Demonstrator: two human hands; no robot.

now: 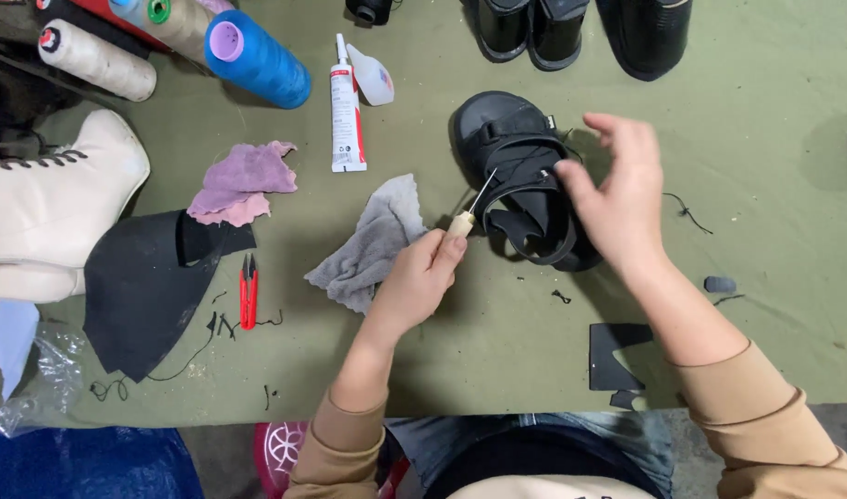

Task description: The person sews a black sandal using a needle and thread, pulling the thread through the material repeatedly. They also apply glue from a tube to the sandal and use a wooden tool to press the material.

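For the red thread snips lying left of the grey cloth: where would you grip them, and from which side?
Grip the red thread snips across the red handle body, around mid-length, coming straight down from above. They lie flat on the green table cover with the points toward the far edge, so fingers can probably close from left and right, clear of the tips.

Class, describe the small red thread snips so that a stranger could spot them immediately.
Start at the green table, left of the person's left hand. Beside the big black sheet lie the thread snips, pointing upward. They are the only red tool there, amid loose black threads.
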